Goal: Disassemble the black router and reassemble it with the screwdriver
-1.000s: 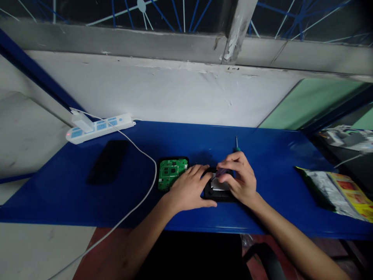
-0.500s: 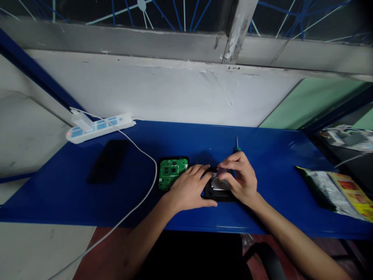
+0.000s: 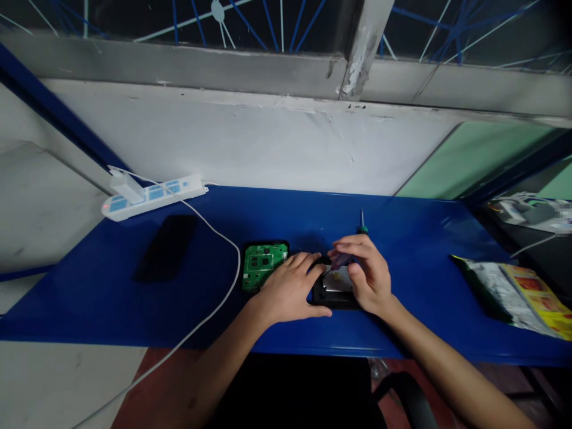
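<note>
My left hand (image 3: 288, 289) lies spread at the left side of a black plastic casing (image 3: 337, 301), with thumb and index finger bracing its left end. A silver metal plate (image 3: 335, 285) sits inside the casing. My right hand (image 3: 370, 271) is over the casing, its fingers closed on a small screwdriver with a purplish see-through handle (image 3: 341, 260). The screwdriver slants down to the left, towards the plate's upper left corner; whether its tip touches a screw I cannot tell. Beside my left fingers lies a green circuit board (image 3: 263, 265) in a black shell, partly covered by the hand.
Behind my right hand lies another screwdriver with a green handle (image 3: 363, 229). A dark flat object (image 3: 166, 247) and a white power strip (image 3: 154, 195) are on the left. A white cable (image 3: 230, 292) crosses the blue table (image 3: 402, 342). A shiny packet (image 3: 513, 295) lies at right.
The fingers of my right hand have shifted round the screwdriver's handle, the thumb lifting away so that more of the plate shows. My left hand stays in place.
</note>
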A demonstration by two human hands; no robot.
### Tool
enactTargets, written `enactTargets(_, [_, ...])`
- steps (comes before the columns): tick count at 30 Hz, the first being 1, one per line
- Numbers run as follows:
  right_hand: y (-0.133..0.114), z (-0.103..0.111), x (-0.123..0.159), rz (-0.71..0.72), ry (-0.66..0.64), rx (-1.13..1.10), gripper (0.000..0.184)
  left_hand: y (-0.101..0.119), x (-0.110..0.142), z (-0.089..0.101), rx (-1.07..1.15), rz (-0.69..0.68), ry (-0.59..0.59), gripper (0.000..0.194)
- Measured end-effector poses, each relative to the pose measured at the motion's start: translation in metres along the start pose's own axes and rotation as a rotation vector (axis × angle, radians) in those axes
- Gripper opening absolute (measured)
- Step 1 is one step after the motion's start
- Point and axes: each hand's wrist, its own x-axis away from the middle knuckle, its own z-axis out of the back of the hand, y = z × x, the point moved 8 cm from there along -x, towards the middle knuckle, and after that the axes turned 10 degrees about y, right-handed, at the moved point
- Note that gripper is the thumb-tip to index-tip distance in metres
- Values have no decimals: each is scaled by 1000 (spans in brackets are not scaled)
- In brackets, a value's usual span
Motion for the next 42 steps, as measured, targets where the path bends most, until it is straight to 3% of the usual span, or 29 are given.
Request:
enactTargets(6, [-5, 6, -5, 82, 63, 64, 29, -1, 1, -2, -11, 12, -12, 85])
enactTargets(10, [-7, 8, -6, 117, 108, 84, 14, -1, 0, -3, -13, 7, -16, 87])
enactTargets(12, [-10, 9, -5, 127, 134, 81, 22, 0, 1, -2, -13, 0, -17, 87])
enactTargets(14, [-9, 10, -3, 75, 144, 45, 34, 0, 1, -2, -12, -4, -18, 85])
enactTargets(17, [-4, 7, -1, -33, 94, -29, 33, 0, 0, -1, -14, -2, -17, 83])
enactTargets(22, [-6, 7, -2, 63, 92, 90, 20, 0, 0, -1, -22, 2, -10, 84])
enactTargets(24, [-8, 8, -2, 95, 117, 123, 29, 1, 0, -1, -27, -3, -12, 85])
enactTargets(27, [-3, 7, -1, 14, 106, 50, 42, 1, 0, -1, -26, -4, -11, 85])
enactTargets(31, [-1, 3, 2, -48, 53, -26, 35, 1, 0, 0, -29, 2, -13, 84])
enactTargets(42, [-7, 8, -3, 123, 116, 137, 30, 0, 0, -1, -19, 6, -10, 84])
